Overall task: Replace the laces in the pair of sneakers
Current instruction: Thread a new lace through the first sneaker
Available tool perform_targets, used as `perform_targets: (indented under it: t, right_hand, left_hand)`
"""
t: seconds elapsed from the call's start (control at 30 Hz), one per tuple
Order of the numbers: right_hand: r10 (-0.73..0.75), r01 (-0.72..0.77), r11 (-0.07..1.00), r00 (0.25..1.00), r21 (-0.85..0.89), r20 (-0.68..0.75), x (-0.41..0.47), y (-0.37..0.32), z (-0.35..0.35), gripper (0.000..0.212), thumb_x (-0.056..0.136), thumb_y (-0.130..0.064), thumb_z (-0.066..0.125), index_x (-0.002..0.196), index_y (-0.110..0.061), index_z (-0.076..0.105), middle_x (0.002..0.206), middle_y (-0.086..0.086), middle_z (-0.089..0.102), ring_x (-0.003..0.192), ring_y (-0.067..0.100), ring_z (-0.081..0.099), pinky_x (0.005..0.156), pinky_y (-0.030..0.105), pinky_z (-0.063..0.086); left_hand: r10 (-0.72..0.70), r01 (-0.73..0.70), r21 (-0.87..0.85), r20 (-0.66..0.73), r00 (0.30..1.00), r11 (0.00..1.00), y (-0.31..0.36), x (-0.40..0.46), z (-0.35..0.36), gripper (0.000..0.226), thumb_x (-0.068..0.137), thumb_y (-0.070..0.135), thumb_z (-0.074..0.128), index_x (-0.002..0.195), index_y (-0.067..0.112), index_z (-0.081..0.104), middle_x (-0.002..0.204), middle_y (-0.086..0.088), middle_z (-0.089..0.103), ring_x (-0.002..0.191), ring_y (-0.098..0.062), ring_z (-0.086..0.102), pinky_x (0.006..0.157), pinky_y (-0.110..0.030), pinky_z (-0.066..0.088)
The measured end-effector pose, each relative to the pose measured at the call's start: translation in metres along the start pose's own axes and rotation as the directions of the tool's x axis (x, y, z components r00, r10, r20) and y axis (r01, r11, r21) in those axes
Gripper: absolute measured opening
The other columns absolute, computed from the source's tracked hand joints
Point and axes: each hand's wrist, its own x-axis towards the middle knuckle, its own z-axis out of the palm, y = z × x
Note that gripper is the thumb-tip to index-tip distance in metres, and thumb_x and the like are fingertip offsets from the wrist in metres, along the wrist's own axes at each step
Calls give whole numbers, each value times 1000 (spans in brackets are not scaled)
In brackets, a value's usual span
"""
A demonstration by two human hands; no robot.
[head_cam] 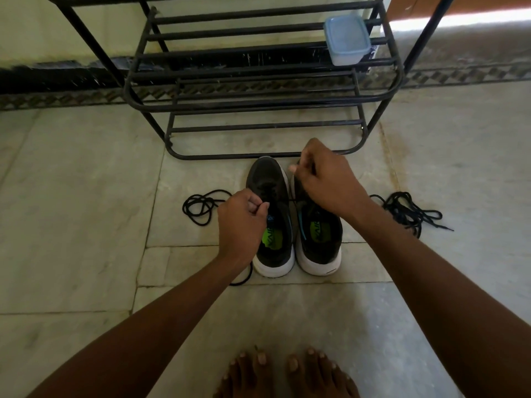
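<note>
Floor [86, 182] of large pale stone slabs, greenish-grey, with dark joints and a patterned dark border strip [459, 74] running along the foot of the wall. Pale cream wall [43, 30] above a scuffed black skirting [57, 76]. Black metal tube rack [258, 90] stands against the wall, slatted tiers, a lidded pale blue plastic box [346, 38] on an upper tier; bright daylight falls on the floor at top right.
</note>
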Motion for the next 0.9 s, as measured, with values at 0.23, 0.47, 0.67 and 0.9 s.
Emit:
perform_targets:
  t: [0.23, 0.47, 0.67, 0.9]
  right_hand:
    - [103, 76, 884, 931, -462, 351, 6, -2, 2, 20, 88, -29, 75, 92, -11, 68, 91, 7, 64, 86, 24, 65, 81, 38, 58]
    - [103, 31, 903, 953, -428, 286, 13, -3, -8, 15, 89, -23, 69, 84, -8, 69, 81, 10, 66, 78, 26, 64, 75, 42, 59]
    - [72, 101, 914, 913, -393, 401, 9, -11, -9, 22, 92, -26, 67, 72, -20, 61, 76, 2, 62, 77, 19, 62, 71, 30, 50]
    - [185, 135, 862, 814, -489, 550, 1, -19, -10, 14, 94, -29, 66, 85, -26, 55, 94, -1, 62, 99, 22, 56, 92, 47, 34]
  left_hand:
    - [-20, 20, -3, 4, 1000, 1000, 3, 1, 1, 23, 87, 14, 79, 71, 18, 62, 57, 8, 57, 55, -8, 57, 55, -12, 44]
    - [-14, 14, -5, 13, 1000, 1000, 1, 1, 5, 25, 87, 12, 79, 71, 17, 60, 57, 6, 58, 51, -10, 57, 56, -22, 50]
    - [-20, 20, -28, 9, 1000, 999, 0, 2, 7, 26, 86, 12, 79, 71, 20, 59, 58, 7, 59, 52, -8, 59, 55, -25, 52]
    - [2, -3, 16, 73, 997, 1000, -11, -4, -2, 37, 77, 15, 86, 104, 18, 62, 102, 3, 61, 86, -2, 55, 72, -5, 42]
